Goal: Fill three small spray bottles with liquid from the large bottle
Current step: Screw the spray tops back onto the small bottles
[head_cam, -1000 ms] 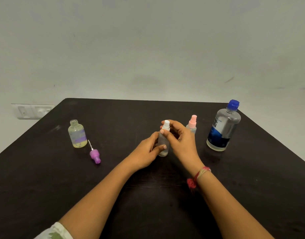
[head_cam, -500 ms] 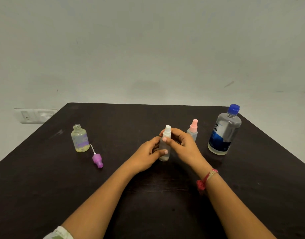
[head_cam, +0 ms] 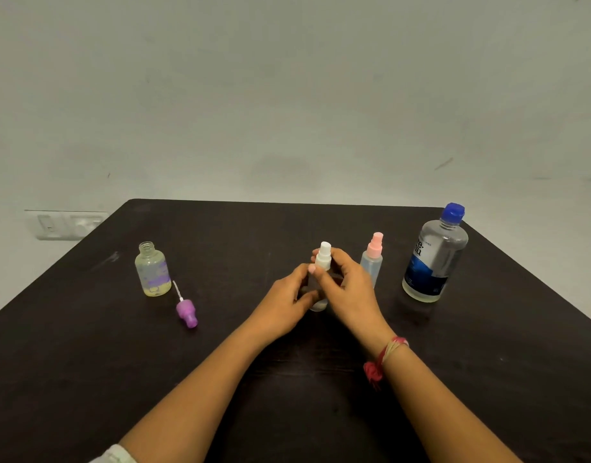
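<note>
A small clear spray bottle with a white spray cap (head_cam: 323,256) stands at the table's middle. My left hand (head_cam: 284,302) grips its body while my right hand (head_cam: 345,289) pinches the white cap with thumb and fingers. Just right of it stands a second small bottle with a pink cap (head_cam: 372,259). The large bottle (head_cam: 434,255) with a blue cap and dark blue label stands upright at the far right. On the left, a third small bottle (head_cam: 152,270) stands uncapped with yellowish liquid inside; its purple spray cap (head_cam: 186,312) lies on the table beside it.
The dark table (head_cam: 87,362) ends at a pale wall behind. A white switch plate (head_cam: 65,224) sits on the wall at the left. A red thread band circles my right wrist (head_cam: 384,357).
My right hand's fingers have shifted around the white cap, with the thumb now in front of it. The bottle stays in place in my left hand.
</note>
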